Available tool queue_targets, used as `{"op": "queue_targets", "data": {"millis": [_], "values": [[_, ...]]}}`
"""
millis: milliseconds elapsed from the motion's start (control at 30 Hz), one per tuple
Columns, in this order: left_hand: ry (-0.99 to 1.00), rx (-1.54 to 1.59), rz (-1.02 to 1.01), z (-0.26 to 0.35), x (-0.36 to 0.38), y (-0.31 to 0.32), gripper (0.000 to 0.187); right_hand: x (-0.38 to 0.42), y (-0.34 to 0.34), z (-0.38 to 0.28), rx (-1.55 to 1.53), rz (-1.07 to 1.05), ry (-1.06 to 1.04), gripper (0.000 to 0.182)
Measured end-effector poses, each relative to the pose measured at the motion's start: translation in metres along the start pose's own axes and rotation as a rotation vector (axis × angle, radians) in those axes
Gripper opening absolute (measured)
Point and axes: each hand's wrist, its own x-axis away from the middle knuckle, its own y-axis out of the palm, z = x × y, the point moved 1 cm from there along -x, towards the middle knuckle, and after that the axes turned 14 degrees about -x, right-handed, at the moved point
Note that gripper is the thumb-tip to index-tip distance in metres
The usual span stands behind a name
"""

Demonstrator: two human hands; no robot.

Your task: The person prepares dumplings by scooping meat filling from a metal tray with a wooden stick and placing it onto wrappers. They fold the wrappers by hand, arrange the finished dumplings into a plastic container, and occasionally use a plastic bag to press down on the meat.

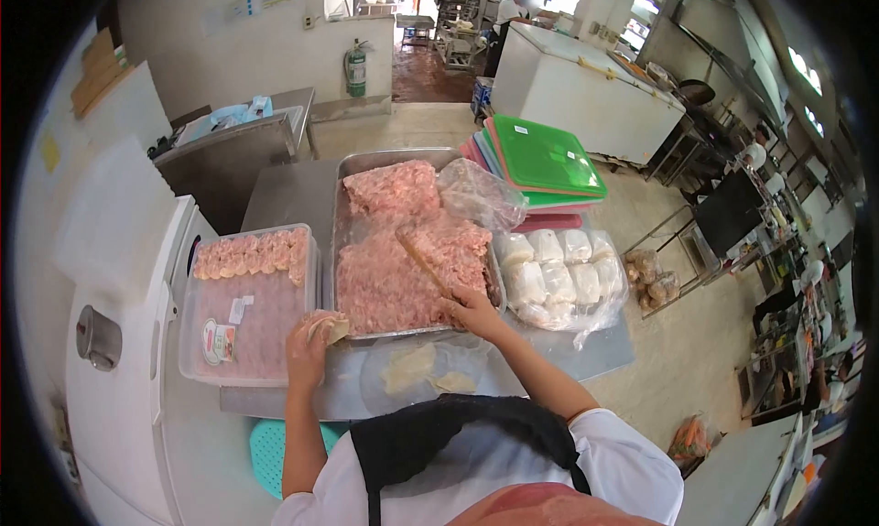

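Observation:
My left hand (305,352) is closed around a thin dough wrapper (335,325) with pink ground meat on it, at the front left corner of the metal tray (412,333). Fingers of my right hand (472,312) are wrapped round a wooden stick (423,262), which slants over the meat. A large mass of ground meat (389,283) fills much of the tray. Loose wrappers (409,368) lie on the table in front of me. To the left, a clear plastic container (317,297) holds rows of filled dumplings (247,255) along its far side.
Bagged stacks of white rounds (558,274) sit right of the tray, with a clear plastic bag (481,195) over its far right corner. Behind stand stacked coloured lids (549,158). A white freezer (586,91) is farther back; other people work at the far right and back.

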Motion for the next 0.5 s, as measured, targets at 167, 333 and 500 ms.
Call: {"op": "queue_targets", "data": {"millis": [167, 333, 500], "values": [[-0.026, -0.003, -0.033, 0.0082, -0.0013, -0.0008, 0.02, -0.0039, -0.0021, 0.0043, 0.061, 0.0, -0.081, 0.021], [0.044, -0.044, -0.03, 0.0093, -0.0027, -0.0007, 0.019, 0.0, -0.0011, -0.0019, 0.052, 0.019, -0.014, 0.024], [0.027, -0.049, -0.028, 0.0058, -0.0016, 0.0002, 0.017, 0.0012, 0.0007, 0.0006, 0.02, 0.028, -0.039, 0.019]]}}
